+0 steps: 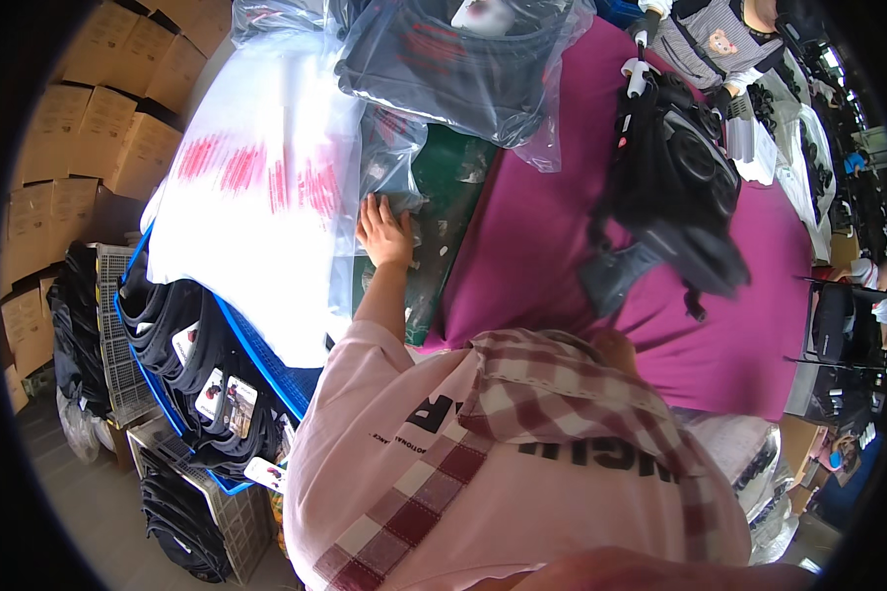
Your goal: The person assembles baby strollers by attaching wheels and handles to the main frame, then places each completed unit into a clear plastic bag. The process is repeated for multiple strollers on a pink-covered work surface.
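Note:
My left hand lies flat with its fingers spread, touching the edge of a clear plastic bag over a green board. Just left of it is a stack of white plastic bags with red print. My right hand shows only in part, low beside my checked apron; its fingers are hidden and blurred. Past it, a black backpack sits on the magenta cloth, its near straps and flap smeared by motion. I cannot make out whether my right hand touches it.
A bagged black backpack lies at the far side. Opposite, a co-worker's gloved hand is near a white stack. At left stand a blue crate with tagged black bags, a grey crate and cardboard boxes.

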A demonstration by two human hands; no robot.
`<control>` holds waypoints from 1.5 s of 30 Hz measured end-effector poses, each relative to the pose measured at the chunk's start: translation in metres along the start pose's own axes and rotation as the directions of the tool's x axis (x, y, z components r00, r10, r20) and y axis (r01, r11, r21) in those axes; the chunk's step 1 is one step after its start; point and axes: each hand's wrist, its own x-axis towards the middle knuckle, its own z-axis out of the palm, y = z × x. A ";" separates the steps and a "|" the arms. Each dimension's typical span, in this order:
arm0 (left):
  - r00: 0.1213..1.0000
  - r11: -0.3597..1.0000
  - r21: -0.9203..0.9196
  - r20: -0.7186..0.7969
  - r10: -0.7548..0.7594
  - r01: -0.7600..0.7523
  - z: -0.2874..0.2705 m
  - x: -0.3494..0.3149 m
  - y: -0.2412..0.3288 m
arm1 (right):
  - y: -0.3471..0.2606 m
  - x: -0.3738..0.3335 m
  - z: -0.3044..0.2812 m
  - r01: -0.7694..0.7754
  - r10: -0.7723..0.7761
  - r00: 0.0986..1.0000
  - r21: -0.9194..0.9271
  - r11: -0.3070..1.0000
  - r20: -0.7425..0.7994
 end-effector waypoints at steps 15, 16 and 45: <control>0.998 0.932 -0.362 -0.047 -0.039 0.019 -0.110 0.005 0.046 | -0.025 0.030 -0.012 0.156 -0.182 0.975 0.191 0.969 0.130; 0.998 0.955 -0.292 -0.049 0.038 -0.051 -0.121 -0.005 0.053 | -0.029 0.038 -0.009 0.182 -0.222 0.960 0.221 0.958 0.171; 0.824 0.850 -0.103 0.328 -0.462 0.517 -0.097 0.040 -0.193 | -0.152 0.025 -0.006 0.075 -0.097 0.977 0.118 0.990 0.191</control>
